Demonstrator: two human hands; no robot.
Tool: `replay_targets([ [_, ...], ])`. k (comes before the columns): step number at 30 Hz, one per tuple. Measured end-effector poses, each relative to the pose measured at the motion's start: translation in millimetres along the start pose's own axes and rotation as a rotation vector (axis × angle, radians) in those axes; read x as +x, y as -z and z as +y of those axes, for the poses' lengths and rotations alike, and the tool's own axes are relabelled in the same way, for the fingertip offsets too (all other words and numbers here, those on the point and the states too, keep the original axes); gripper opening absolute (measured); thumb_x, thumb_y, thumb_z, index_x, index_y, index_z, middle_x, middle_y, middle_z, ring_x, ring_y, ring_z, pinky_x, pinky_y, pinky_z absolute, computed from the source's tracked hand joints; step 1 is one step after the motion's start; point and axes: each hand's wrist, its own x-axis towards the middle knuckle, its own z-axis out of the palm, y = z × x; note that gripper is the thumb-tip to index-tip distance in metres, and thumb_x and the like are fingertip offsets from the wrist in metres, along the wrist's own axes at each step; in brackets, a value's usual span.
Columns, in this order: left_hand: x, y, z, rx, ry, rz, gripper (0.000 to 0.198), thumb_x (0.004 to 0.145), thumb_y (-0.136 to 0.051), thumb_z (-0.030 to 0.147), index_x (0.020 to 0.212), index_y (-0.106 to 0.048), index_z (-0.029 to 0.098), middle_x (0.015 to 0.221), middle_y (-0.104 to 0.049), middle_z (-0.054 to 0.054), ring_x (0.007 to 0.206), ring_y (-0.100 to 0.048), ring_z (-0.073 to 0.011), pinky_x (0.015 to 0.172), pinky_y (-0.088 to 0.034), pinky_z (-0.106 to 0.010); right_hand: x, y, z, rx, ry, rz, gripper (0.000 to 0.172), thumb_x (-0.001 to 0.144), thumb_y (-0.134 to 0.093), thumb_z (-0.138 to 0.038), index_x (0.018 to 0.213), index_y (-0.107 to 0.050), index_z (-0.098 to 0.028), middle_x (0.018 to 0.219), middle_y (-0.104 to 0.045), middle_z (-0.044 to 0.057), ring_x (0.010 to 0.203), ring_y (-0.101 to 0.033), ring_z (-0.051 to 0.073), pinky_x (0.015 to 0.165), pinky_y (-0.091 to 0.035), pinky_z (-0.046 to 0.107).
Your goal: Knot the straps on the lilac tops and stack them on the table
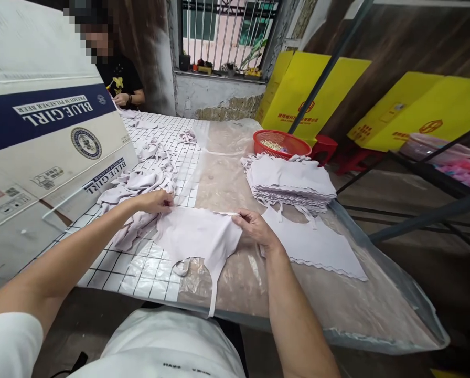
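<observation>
- Fingers of both hands are closed on the far edge of a pale garment (pixel 199 233), one hand near each end of it; the garment lies over the table (pixel 227 181) directly in front of the person, straps toward the near side.
- Far left, a big cardboard box (pixel 42 121) leans beside the table; behind it a co-worker (pixel 125 79) handles similar pale cloth.
- Next, a loose heap of crumpled garments (pixel 140 181) lies on the checked cloth, just beyond the left hand (pixel 156 201).
- Left fingers are curled together at the garment's far left corner; their tips are partly hidden.
- In the middle, the step in hand looks like straightening and spreading the garment: its body is fairly flat, but one strap is curled underneath the near edge.
- Right hand (pixel 254 226) pinches the far right corner between thumb and fingers.
- Farther right, a neat stack (pixel 292 178) stands near a red basket (pixel 282 144), with a flat piece (pixel 316 244) before it.
- Next move, I judge, calls for keeping both corners taut and smoothing the straps.
</observation>
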Motion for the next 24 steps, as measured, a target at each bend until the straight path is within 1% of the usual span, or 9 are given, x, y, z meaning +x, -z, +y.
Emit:
replay_targets([
  [3,-4.8,0.1,-3.8,-0.053,0.013,-0.023,0.025,0.062,-0.076,0.040,0.060,-0.059,0.022,0.063,-0.058,0.000,0.064,-0.055,-0.0184,0.065,-0.045,-0.028,-3.3,13.1,-6.0,-0.080,-0.024,-0.015,0.043,0.077,-0.065,-0.061,0.071,-0.056,-0.019,0.067,-0.045,-0.004,0.065,-0.042,0.013,0.062,-0.035,0.026],
  [7,-13.6,-7.8,-7.3,-0.124,-0.021,-0.084,0.034,0.068,-0.072,0.050,0.057,-0.056,0.022,0.070,-0.059,-0.003,0.072,-0.055,-0.0196,0.076,-0.047,-0.031,-9.1,28.8,-9.3,-0.252,-0.005,-0.051,0.045,0.081,-0.061,-0.063,0.072,-0.062,-0.018,0.080,-0.052,0.001,0.078,-0.051,0.017,0.075,-0.042,0.030],
  [10,-19.6,-9.7,-8.7,-0.224,-0.008,-0.123,0.031,0.072,-0.069,0.050,0.064,-0.064,0.021,0.081,-0.062,-0.005,0.080,-0.057,-0.0210,0.081,-0.048,-0.032,-11.1,34.7,-4.0,-0.339,-0.057,-0.108,0.047,0.081,-0.059,-0.065,0.082,-0.067,-0.018,0.104,-0.059,0.007,0.094,-0.056,0.021,0.085,-0.042,0.033],
  [12,-24.1,-5.0,-7.0,-0.325,0.032,-0.124,0.027,0.071,-0.071,0.048,0.073,-0.071,0.021,0.093,-0.065,-0.007,0.090,-0.060,-0.0231,0.086,-0.049,-0.033,-10.4,35.0,1.5,-0.392,-0.101,-0.158,0.048,0.081,-0.058,-0.066,0.086,-0.068,-0.019,0.111,-0.059,0.009,0.097,-0.056,0.022,0.086,-0.043,0.034],
  [15,-32.9,12.0,1.0,-0.464,0.066,-0.131,0.025,0.068,-0.075,0.043,0.078,-0.074,0.021,0.106,-0.067,-0.009,0.100,-0.063,-0.0251,0.090,-0.052,-0.035,-7.3,32.0,6.7,-0.482,-0.127,-0.198,0.047,0.079,-0.060,-0.066,0.085,-0.068,-0.020,0.101,-0.059,0.007,0.091,-0.056,0.022,0.082,-0.044,0.034],
  [18,-43.8,38.9,8.2,-0.564,0.083,-0.120,0.022,0.064,-0.081,0.033,0.075,-0.074,0.016,0.103,-0.070,-0.010,0.101,-0.065,-0.0243,0.088,-0.055,-0.034,-5.0,29.7,0.3,-0.531,-0.107,-0.220,0.043,0.078,-0.062,-0.063,0.073,-0.064,-0.020,0.086,-0.057,0.004,0.084,-0.054,0.021,0.079,-0.043,0.032],
  [22,-61.2,82.1,3.4,-0.694,0.079,-0.092,0.023,0.060,-0.087,0.016,0.076,-0.073,0.008,0.087,-0.070,-0.009,0.088,-0.067,-0.0242,0.073,-0.058,-0.037,-11.0,34.9,-34.7,-0.369,-0.023,-0.171,0.041,0.080,-0.064,-0.059,0.068,-0.058,-0.020,0.079,-0.054,0.002,0.076,-0.051,0.017,0.072,-0.041,0.030],
  [23,-66.2,92.2,0.7,-0.724,0.049,-0.064,0.022,0.061,-0.086,0.014,0.076,-0.072,0.006,0.086,-0.070,-0.009,0.087,-0.067,-0.0253,0.070,-0.058,-0.038,-14.2,37.5,-47.4,-0.296,0.017,-0.143,0.040,0.081,-0.065,-0.057,0.069,-0.057,-0.020,0.080,-0.054,0.002,0.076,-0.051,0.016,0.072,-0.041,0.030],
  [24,-71.2,101.6,-1.9,-0.770,0.000,0.033,0.021,0.062,-0.085,0.013,0.074,-0.071,0.003,0.085,-0.069,-0.010,0.086,-0.067,-0.0272,0.070,-0.058,-0.041,-17.7,40.3,-60.8,-0.230,0.059,-0.121,0.039,0.080,-0.068,-0.055,0.070,-0.056,-0.020,0.081,-0.055,0.002,0.076,-0.052,0.016,0.072,-0.041,0.030],
])
